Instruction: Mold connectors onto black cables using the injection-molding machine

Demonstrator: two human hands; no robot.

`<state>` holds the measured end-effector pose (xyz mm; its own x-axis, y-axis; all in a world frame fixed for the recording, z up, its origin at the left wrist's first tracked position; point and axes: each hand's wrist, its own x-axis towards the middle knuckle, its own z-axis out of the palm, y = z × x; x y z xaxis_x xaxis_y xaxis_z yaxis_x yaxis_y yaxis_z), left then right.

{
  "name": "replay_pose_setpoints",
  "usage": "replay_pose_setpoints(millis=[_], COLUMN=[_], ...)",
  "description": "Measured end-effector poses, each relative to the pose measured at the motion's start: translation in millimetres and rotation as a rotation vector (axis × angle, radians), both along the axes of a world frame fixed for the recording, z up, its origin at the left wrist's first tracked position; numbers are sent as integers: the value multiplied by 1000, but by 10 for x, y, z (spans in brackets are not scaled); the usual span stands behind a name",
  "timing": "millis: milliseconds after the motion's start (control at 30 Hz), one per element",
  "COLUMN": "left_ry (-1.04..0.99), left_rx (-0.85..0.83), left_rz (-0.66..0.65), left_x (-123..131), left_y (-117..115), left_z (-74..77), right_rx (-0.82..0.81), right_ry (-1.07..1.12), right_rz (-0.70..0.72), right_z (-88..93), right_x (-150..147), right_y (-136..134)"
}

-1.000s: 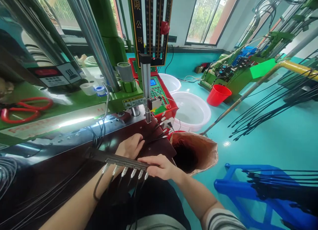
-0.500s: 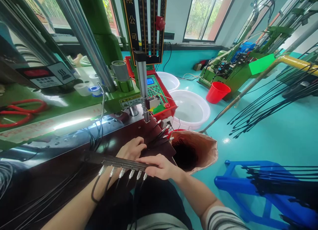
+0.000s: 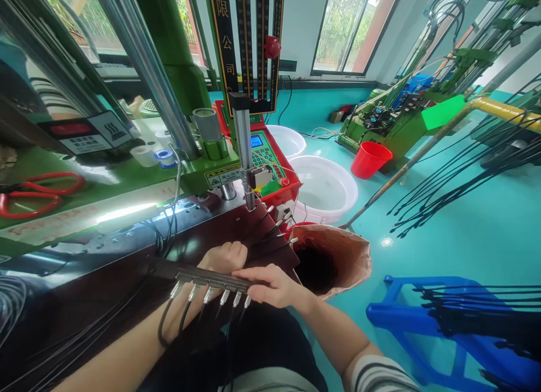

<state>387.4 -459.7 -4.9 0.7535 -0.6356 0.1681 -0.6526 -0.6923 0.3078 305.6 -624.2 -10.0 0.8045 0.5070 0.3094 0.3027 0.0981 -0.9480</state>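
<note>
My right hand [image 3: 274, 286] grips the right end of a long dark bar [image 3: 200, 274] between thumb and fingers. A row of silver cable connectors [image 3: 208, 294] sticks out of the bar's near side, with black cables [image 3: 165, 318] hanging from several of them. The bar lies across my left wrist. Beyond it, my left hand [image 3: 226, 258] is curled into a fist just above the dark brown work table [image 3: 186, 248]; whatever its fingers hold, if anything, is hidden. Loose cables with silver connectors [image 3: 282, 225] rest on the table's far right corner, right of my left hand.
A green press machine [image 3: 164, 82] stands ahead, with red-handled scissors [image 3: 42, 194] on its bed. A red control panel [image 3: 270, 161] is beside it. A paper-lined bin [image 3: 350, 262], white tubs [image 3: 325, 183], a red bucket [image 3: 372, 159] and a blue stool [image 3: 406, 316] carrying black cables stand at right.
My left hand's fingers have curled in from a looser, more extended pose. The bar and my right hand have stayed nearly in place, while the view has shifted slightly.
</note>
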Motion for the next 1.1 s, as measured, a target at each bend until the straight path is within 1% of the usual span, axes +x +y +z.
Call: replay_pose_setpoints(millis=[100, 200, 267, 300, 367, 433, 567, 667, 733, 800, 900, 933, 1000, 1067, 1100], left_ry=[-130, -253, -270, -260, -221, -182, -181, -166, -149, -157, -193, -198, -203, -205, -198], left_rx=[2, -108, -162, -162, -118, -37, 107, 123, 117, 104, 79, 85, 109, 119, 111], left_rz=[33, 90, 121, 116, 86, 61, 14, -9, 7, 13, -12, -4, 68, 151, 172], left_x=[-36, -76, -88, -89, -84, -76, -60, -60, -76, -109, -198, -241, -358, -517, -609], left_y=[-23, -98, -153, -174, -200, -212, -252, -292, -262, -139, 222, 369, 658, 903, 1002], left_z=[63, 125, 126, 112, 65, 13, -47, -40, -21, 0, 39, 59, 115, 187, 227], right_rx=[-19, -14, 8, 20, 32, 31, 25, 26, 60, 122, 155, 136, 60, -63, -139], right_ry=[5, 4, 3, 3, 5, 10, 15, 48, 155, 317, 536, 589, 679, 734, 739], right_rz=[-17, -23, -14, -6, 8, 12, 5, -3, -5, 3, 1, -3, 14, 56, 76], right_z=[-4, 1, 4, 5, 3, -1, -10, -12, 1, 40, 156, 204, 300, 392, 438], right_x=[-2, 0, 3, 5, 7, 9, 13, 13, 12, 15, 49, 75, 157, 285, 365], right_y=[-8, -11, -8, -5, 1, 4, -1, 1, 16, 40, 64, 59, 22, -48, -90])
